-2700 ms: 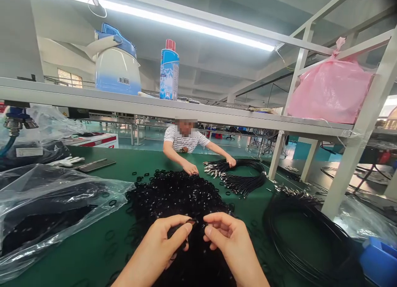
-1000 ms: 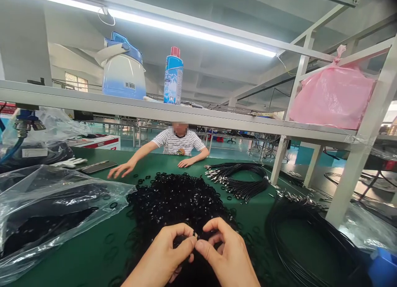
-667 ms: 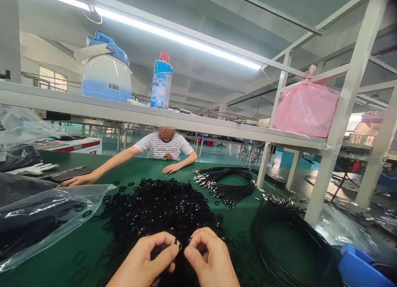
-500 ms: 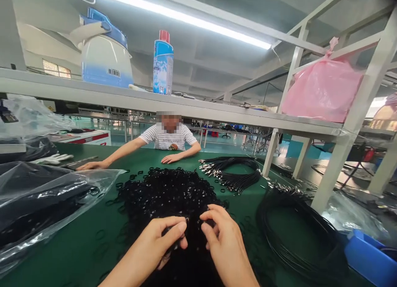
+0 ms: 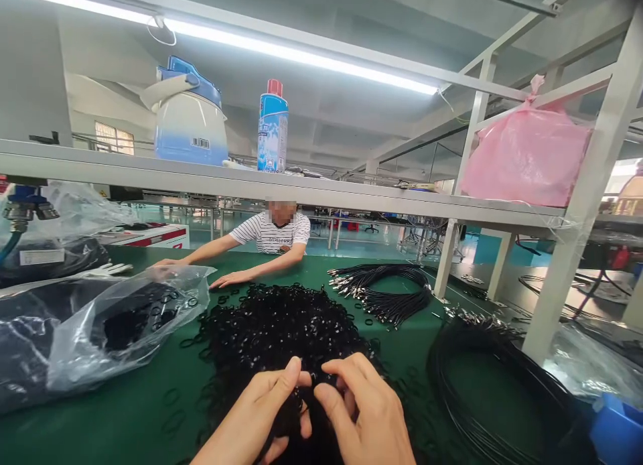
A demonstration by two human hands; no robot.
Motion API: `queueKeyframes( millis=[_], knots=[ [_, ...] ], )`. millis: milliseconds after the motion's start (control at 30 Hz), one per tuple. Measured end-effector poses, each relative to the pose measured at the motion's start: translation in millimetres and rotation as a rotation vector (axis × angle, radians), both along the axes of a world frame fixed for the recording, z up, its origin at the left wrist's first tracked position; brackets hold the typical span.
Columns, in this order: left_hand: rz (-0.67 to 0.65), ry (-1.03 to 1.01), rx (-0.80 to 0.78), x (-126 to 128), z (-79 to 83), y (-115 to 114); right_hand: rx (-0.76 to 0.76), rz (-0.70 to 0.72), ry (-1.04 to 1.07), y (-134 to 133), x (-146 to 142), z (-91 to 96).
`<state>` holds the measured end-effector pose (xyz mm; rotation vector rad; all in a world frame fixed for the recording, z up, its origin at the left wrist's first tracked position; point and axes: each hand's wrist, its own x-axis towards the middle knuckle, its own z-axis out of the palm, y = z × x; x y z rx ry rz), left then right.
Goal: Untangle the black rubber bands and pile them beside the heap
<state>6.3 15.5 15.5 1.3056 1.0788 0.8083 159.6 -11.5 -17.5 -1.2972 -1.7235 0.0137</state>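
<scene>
A blue-and-white jug [image 5: 191, 126], a red-capped can [image 5: 272, 135] and a pink bag [image 5: 525, 160] sit on the shelf [image 5: 351, 191].

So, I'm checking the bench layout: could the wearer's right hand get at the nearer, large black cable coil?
Probably yes: the large black cable coil lies just right of the bare right hand, with only small black rings showing between.

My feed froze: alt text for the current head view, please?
The left hand and right hand are close together over a heap of small black rings on a green table; whether they grip any is unclear. Across it, a co-worker reaches toward a clear bag on the left, and black cables lie looped on the right.
</scene>
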Motion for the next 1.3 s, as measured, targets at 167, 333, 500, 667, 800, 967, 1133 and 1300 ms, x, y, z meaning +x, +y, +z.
queueKeyframes(
  millis=[167,333,500,667,800,967,1133,1300],
  knots=[
    [-0.098,-0.024,0.073,4,-2.6,1,-0.145,0.174,0.163,-3,-11,5.0],
    [-0.168,0.031,0.164,2,-8.1,10,-0.306,0.148,0.488,3,-7,2.3],
    [-0.099,0.057,0.171,-3,-14.6,20,-0.286,0.117,0.572,10,5,0.5],
    [-0.040,0.078,0.200,-5,-15.2,22,-0.340,0.111,0.628,8,9,3.7],
    [0.003,0.071,0.212,-8,-12.0,22,-0.343,0.066,0.637,5,12,7.8],
    [-0.031,0.060,0.204,-7,-12.3,20,-0.371,0.121,0.730,4,13,12.2],
    [-0.105,0.089,0.177,0,-13.4,9,-0.388,0.248,0.764,3,4,8.4],
    [-0.119,0.075,0.175,-1,-9.6,5,-0.268,0.090,0.758,6,16,3.2]
  ],
)
